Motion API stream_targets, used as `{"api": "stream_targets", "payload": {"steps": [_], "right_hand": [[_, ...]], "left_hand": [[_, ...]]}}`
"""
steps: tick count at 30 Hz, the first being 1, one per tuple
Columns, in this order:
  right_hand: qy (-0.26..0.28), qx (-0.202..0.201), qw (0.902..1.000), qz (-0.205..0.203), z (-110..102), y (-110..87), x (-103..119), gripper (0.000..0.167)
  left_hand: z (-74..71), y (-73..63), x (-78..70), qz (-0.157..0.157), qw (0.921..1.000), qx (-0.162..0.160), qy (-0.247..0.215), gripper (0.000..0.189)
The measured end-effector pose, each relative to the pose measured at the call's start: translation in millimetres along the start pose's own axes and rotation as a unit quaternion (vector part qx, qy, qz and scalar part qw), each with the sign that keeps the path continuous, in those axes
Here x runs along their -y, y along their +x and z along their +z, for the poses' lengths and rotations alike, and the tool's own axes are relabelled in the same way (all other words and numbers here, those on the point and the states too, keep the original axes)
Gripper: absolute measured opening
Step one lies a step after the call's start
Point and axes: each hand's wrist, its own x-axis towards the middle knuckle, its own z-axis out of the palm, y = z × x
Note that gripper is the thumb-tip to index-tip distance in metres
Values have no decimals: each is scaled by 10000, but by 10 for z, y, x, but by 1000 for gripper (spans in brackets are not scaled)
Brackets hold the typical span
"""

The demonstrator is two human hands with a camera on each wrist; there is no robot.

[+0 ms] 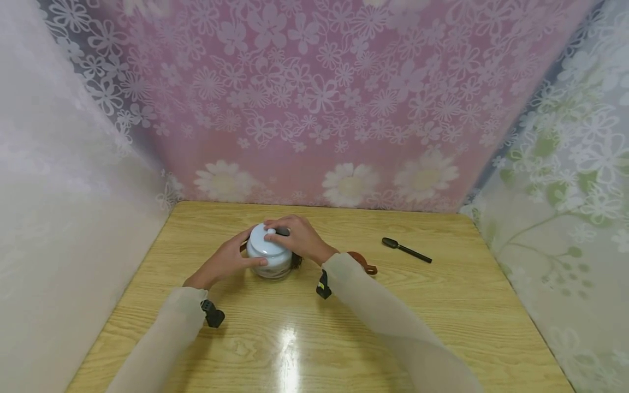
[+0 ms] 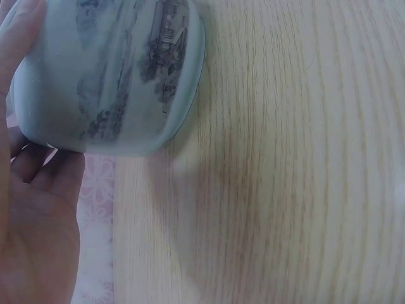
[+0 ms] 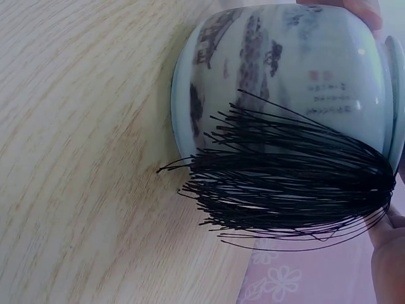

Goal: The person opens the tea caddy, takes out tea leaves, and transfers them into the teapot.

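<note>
A pale porcelain jar point(image 1: 272, 268) with a painted landscape stands on the wooden table, its white lid point(image 1: 265, 245) on top. My left hand point(image 1: 228, 261) grips the jar from the left, thumb across the front and fingers behind. Over the lid, my right hand point(image 1: 300, 236) has its thumb and fingers on either side of the small knob point(image 1: 271, 231). Down the jar's right side hangs a tassel-like bundle of black strands point(image 3: 285, 177), gathered near the lid's edge. In the left wrist view the painted jar wall point(image 2: 107, 76) fills the upper left corner.
To the right on the table point(image 1: 442, 316) lies a black spoon-like utensil point(image 1: 407, 250) with a slim handle. A reddish-brown item point(image 1: 363, 262) with a small loop end is partly hidden behind the right sleeve. Flowered cloth point(image 1: 314, 109) hangs behind the table and along its sides.
</note>
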Motion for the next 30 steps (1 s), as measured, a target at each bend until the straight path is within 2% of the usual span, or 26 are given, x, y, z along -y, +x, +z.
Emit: {"api": "stream_targets", "payload": {"steps": [30], "right_hand": [[16,174,9998,96,-37,32,51,34]], "left_hand": [[5,8,16,134,9999,-22,46,112]]}}
